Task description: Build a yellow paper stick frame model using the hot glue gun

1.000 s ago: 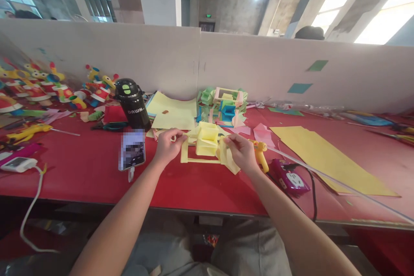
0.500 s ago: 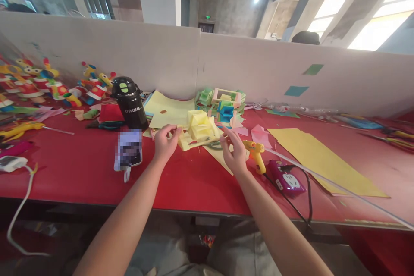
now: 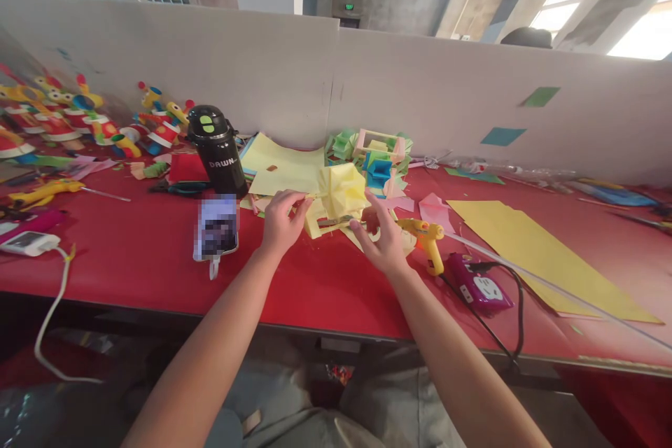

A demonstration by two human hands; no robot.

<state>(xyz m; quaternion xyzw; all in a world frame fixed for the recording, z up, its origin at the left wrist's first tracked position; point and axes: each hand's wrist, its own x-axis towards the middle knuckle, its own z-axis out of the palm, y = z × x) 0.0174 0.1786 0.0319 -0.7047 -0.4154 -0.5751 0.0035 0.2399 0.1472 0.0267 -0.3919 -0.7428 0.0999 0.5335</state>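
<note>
1. Here the left hand (image 3: 281, 222) grips the left edge of a folded yellow paper model (image 3: 339, 199), its fingers pinched on the paper.
2. The right hand (image 3: 385, 245) touches the model's lower right side, its fingers spread apart and not gripping.
3. The model sits tilted just above the red bench (image 3: 131, 252), at its middle.
4. A phone (image 3: 217, 227) lies just left of the left hand, with a black flask (image 3: 217, 152) behind it.
5. A yellow glue gun (image 3: 425, 238) lies just right of the right hand.

Red table (image 3: 131, 252) bears phone (image 3: 217, 227), glue gun (image 3: 426, 239), paper (image 3: 546, 259).
</note>
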